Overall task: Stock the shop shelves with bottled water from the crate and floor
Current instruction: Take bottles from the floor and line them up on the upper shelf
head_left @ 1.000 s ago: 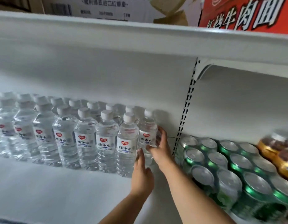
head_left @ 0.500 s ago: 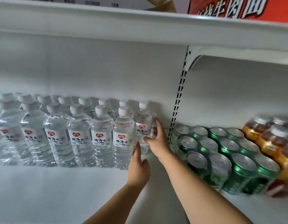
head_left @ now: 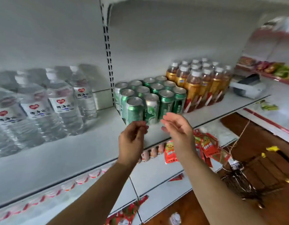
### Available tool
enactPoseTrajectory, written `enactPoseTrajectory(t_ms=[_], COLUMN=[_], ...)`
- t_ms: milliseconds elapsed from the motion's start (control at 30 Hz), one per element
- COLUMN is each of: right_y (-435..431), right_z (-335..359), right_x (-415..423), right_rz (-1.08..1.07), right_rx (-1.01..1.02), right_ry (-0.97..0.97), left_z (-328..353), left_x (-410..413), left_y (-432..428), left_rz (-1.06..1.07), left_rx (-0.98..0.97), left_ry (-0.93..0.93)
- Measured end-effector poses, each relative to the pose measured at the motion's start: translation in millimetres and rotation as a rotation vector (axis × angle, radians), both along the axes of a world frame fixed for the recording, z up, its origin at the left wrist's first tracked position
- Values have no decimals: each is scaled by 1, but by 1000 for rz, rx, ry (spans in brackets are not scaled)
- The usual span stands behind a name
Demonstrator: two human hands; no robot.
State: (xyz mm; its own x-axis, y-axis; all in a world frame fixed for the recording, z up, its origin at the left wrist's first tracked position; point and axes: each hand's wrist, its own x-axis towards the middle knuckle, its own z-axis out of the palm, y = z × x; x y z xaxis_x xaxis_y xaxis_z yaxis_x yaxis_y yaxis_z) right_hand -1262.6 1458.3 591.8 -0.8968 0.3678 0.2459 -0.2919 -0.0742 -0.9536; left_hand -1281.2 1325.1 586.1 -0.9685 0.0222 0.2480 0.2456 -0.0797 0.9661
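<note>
Neatly, clear white-capped water bottles (head_left: 59, 103) line the shelf (head_left: 75, 151); both hands (head_left: 132, 140) (head_left: 177, 127) hover empty, relaxed.

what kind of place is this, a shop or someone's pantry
Most likely a small shop. The white slotted shelving carries rows of identical water bottles, a block of green cans and packs of amber drink bottles, with red snack packets hanging below.
</note>
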Motion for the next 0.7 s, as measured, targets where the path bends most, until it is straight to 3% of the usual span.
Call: enactPoseTrajectory(t_ms=[133, 267, 433, 600, 700], right_y=[61, 112, 146, 164, 172], right_z=[-47, -145, -304, -508, -613], right_x=[52, 102, 155, 177, 174], right_rz=[-101, -112, -105, -103, -107], right_rx=[48, 81, 58, 8, -34], right_ry=[-134, -399, -705, -951, -1047], left_z=[-45, -132, -287, -484, -596], left_x=[36, 69, 95, 94, 89], left_y=[59, 111, 131, 139, 146], left_rz=[-101, -163, -344, -465, -508], left_rx=[-130, -250, -526, -815, -813], left_ry=[-80, -198, -356, -515, -649])
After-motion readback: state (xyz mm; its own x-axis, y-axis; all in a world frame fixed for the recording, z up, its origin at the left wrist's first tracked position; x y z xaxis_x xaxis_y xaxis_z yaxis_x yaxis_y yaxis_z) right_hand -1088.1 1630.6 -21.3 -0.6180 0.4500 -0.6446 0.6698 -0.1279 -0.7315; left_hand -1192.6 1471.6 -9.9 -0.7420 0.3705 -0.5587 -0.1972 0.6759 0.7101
